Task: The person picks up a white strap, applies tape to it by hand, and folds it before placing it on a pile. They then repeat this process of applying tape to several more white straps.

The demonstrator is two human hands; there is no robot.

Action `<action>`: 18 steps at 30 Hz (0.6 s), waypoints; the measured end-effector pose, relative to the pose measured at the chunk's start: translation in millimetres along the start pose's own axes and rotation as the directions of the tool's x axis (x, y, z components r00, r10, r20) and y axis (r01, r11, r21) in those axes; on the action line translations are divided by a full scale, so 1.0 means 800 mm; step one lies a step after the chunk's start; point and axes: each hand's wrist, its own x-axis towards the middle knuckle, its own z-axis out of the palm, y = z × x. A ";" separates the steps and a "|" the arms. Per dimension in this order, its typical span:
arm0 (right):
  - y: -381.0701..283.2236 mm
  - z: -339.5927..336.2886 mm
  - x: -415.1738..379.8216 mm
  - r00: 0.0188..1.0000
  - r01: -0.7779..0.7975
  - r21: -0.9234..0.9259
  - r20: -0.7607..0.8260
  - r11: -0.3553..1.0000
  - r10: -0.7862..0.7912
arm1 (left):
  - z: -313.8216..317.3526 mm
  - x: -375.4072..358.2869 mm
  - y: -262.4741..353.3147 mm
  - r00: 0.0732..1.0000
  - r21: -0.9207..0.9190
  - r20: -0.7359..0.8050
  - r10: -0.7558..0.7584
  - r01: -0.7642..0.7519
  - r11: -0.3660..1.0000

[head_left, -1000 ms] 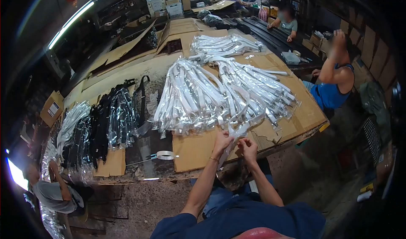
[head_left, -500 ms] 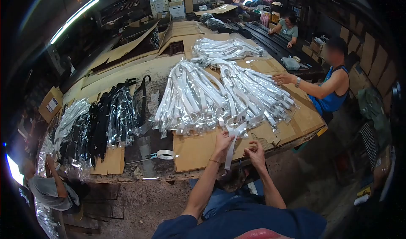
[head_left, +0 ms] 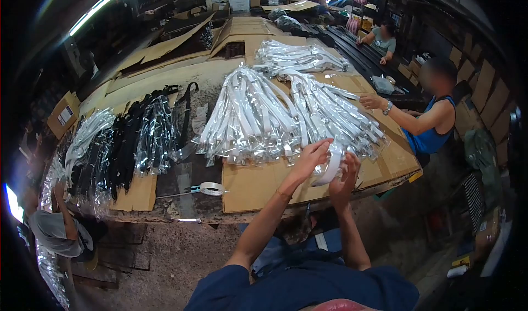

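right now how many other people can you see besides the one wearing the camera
3: a person in a blue top at the table's right edge, a person in grey-green far back right, and a person in grey bottom left. More may be hidden.

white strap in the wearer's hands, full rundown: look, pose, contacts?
The white strap is a flat, pale band, glossy as if plastic-wrapped, bent into a curve. The left hand grips it from above, the right hand cups it from the side. It is held above the cardboard sheet, just before the pile of wrapped white straps.
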 end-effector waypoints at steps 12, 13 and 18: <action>-0.041 0.015 0.138 0.998 0.067 0.113 -0.004 0.991 -0.067 | 0.050 -0.023 0.105 0.850 0.813 0.032 0.525 -0.328 0.481; -0.055 0.016 0.148 0.998 0.067 0.137 -0.013 0.988 -0.066 | 0.058 -0.021 0.110 0.790 0.787 0.029 0.612 -0.395 0.473; -0.092 0.025 0.180 0.986 0.147 0.233 -0.105 0.961 -0.126 | 0.080 -0.037 0.150 0.775 0.870 0.108 0.622 -0.377 0.318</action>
